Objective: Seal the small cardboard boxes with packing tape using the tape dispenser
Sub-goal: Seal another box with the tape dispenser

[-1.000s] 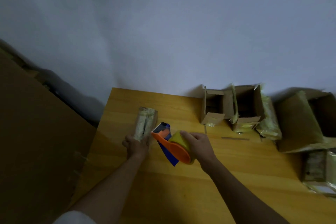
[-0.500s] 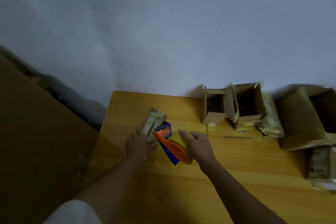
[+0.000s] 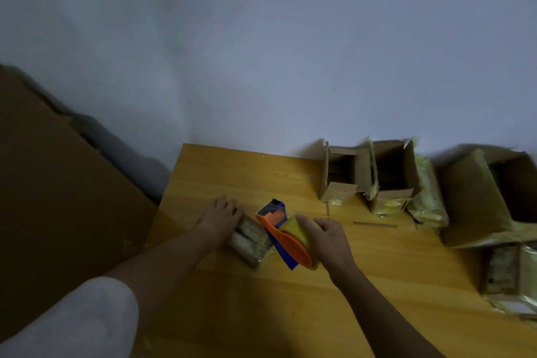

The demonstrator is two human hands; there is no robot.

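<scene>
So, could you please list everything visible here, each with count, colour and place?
taped small box: one, pale tape-wrapped, table left, under left hand
tape dispenser: one, orange and blue with yellow roll, table centre
open small boxes: two, brown, table back
large open box: one, brown, far right
wrapped boxes: at least two, pale, right side
table: one, yellow wood
cardboard sheet: one, brown, left
hands: left resting on taped small box; right gripping tape dispenser

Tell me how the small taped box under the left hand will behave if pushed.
The small taped box lies flat on the table, so it would probably slide rather than tip. Its glossy tape wrap may be slippery. The left hand covers one end, suggesting it shifts easily.
</scene>
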